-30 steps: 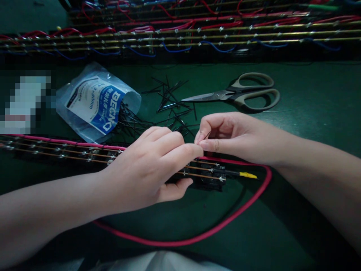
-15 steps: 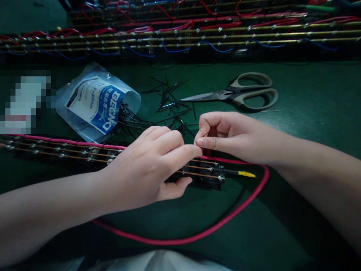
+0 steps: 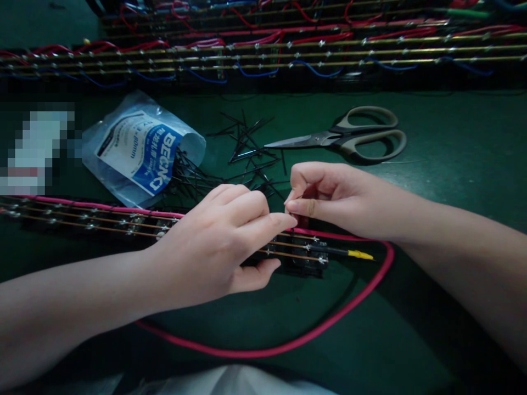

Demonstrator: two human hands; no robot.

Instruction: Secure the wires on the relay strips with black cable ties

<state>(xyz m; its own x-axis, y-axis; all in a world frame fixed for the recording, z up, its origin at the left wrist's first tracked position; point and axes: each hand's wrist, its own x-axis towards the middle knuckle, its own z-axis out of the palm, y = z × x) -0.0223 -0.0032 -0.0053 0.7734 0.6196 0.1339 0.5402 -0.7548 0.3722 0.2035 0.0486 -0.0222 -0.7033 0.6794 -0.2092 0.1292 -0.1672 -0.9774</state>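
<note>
My left hand (image 3: pixel 222 241) lies across a long dark strip (image 3: pixel 107 219) with copper-coloured rods, its index finger stretched toward the right fingertips and its thumb apart below. Nothing shows held in it. Close beside that finger, my right hand (image 3: pixel 329 195) is closed in a pinch; what its fingertips grip is too small to make out. A red cable (image 3: pixel 263 352) runs along the strip's back edge, passes under both hands and loops round in front. From the strip's right end sticks a black lead with a yellow tip (image 3: pixel 360 254).
Scissors (image 3: pixel 329 137) lie behind my right hand. Loose black cable ties (image 3: pixel 247 140) are scattered left of them, some spilling from a clear plastic bag (image 3: pixel 140 148). Along the back run more wired rod assemblies (image 3: pixel 263 52). A blurred pale item (image 3: pixel 37 148) is at the left.
My left index fingertip has shifted very slightly to the right. The right hand keeps its pinch, and the other things have stayed put.
</note>
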